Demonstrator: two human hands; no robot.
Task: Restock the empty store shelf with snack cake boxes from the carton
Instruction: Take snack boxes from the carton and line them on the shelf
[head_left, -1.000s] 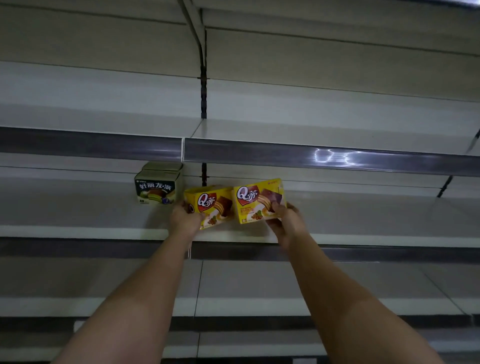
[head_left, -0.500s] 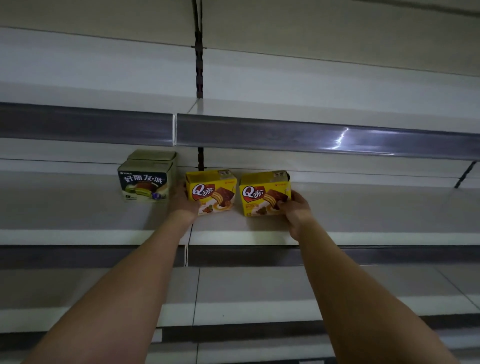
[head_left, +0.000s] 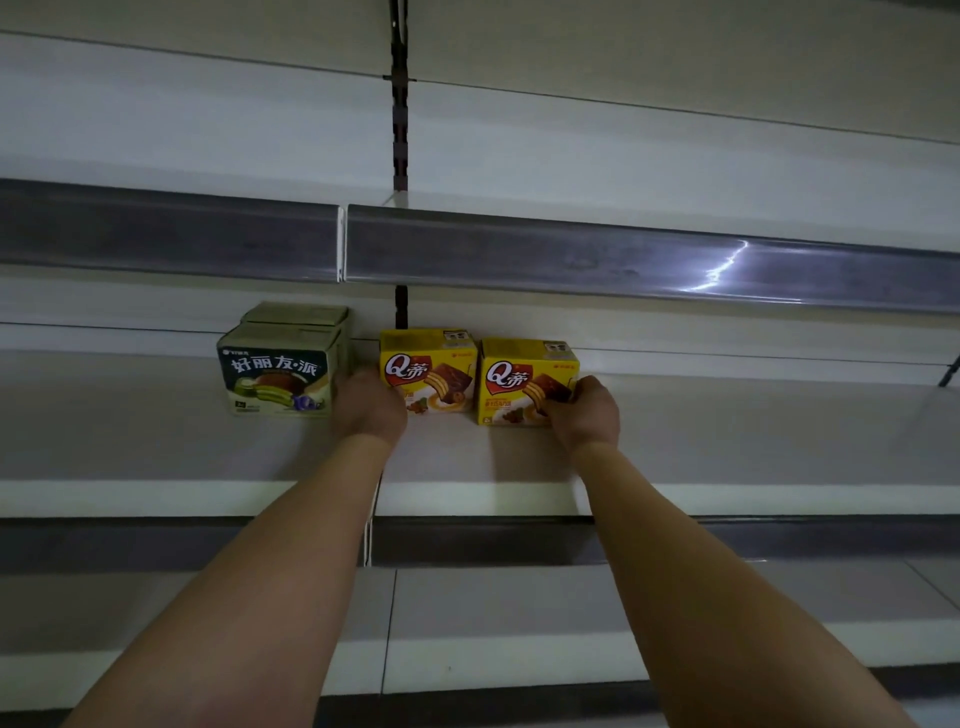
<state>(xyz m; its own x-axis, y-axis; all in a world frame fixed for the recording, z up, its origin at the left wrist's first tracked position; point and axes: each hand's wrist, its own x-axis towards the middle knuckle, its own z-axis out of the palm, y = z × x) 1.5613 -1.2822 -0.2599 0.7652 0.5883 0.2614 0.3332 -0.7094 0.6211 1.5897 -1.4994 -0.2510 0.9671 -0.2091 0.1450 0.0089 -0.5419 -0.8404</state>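
Both hands grasping now: left hand (head_left: 370, 402) on the left yellow box (head_left: 428, 371), right hand (head_left: 584, 410) on the right yellow box (head_left: 524, 382). Both stand fronts-out on the shelf (head_left: 467, 462), dead ahead, a gap between.

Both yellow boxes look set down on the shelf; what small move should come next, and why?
Probably let go and draw both hands back. The left yellow Q box and the right yellow Q box stand upright on the shelf beside the green boxes, yet the left hand and right hand grip them.
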